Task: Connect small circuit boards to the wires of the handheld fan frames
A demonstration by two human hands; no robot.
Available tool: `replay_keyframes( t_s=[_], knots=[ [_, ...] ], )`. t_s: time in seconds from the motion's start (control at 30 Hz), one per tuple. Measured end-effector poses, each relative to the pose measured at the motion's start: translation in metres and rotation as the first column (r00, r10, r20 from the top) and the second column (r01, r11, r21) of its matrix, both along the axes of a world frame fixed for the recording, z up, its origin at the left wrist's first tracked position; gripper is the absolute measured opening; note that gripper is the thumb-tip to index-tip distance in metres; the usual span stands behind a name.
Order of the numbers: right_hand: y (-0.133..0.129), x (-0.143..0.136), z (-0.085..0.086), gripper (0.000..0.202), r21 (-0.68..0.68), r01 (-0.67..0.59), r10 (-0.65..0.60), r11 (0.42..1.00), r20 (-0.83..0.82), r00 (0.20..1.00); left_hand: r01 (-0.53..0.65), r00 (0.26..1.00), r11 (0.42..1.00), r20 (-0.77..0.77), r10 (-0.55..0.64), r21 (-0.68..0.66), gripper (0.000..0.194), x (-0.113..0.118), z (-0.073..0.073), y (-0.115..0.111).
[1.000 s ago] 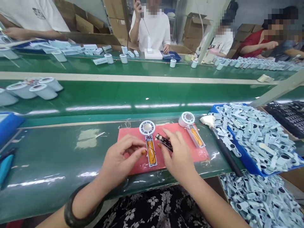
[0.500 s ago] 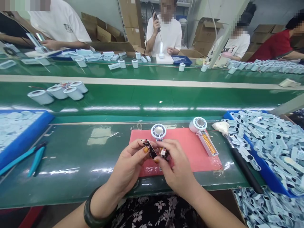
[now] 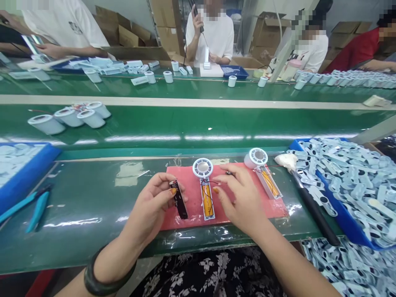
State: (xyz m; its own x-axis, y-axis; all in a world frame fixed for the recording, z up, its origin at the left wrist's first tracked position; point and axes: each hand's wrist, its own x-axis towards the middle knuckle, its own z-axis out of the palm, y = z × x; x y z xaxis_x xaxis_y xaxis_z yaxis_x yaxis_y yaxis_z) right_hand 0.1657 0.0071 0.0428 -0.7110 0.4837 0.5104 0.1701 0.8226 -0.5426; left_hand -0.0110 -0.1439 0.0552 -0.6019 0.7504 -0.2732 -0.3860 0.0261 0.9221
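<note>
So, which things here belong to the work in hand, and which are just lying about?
Likely in the work:
black board, in left hand
round-headed unit
second unit
red mat beneath both units

Probably lying about:
teal-handled tool
cardboard boxes

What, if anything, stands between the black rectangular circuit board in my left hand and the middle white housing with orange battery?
Nothing visible but the fingertips of your left hand, past the black circuit board; then only flat red mat before the white housing.

Left hand [image 3: 150,202] pinching black circuit board [image 3: 180,204], right hand [image 3: 244,202] beside open white unit [image 3: 205,187], red mat [image 3: 192,196], green surface [image 3: 93,198]
</note>
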Motion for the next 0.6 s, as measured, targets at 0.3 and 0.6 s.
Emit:
replay_keyframes(
  t_s=[0.3,0.6],
  knots=[
    [-0.02,-0.023,-0.003,0.018,0.065,0.038,-0.042,0.997,0.052,0.998,0.142,0.84,0.969,-0.494,-0.227,-0.203,0.025,0.002,-0.002,0.033],
    [-0.024,-0.03,-0.004,0.017,0.113,0.029,-0.039,0.993,0.089,0.995,0.087,0.864,0.97,-0.467,-0.187,-0.228,0.024,-0.004,0.003,0.033]
  ],
)
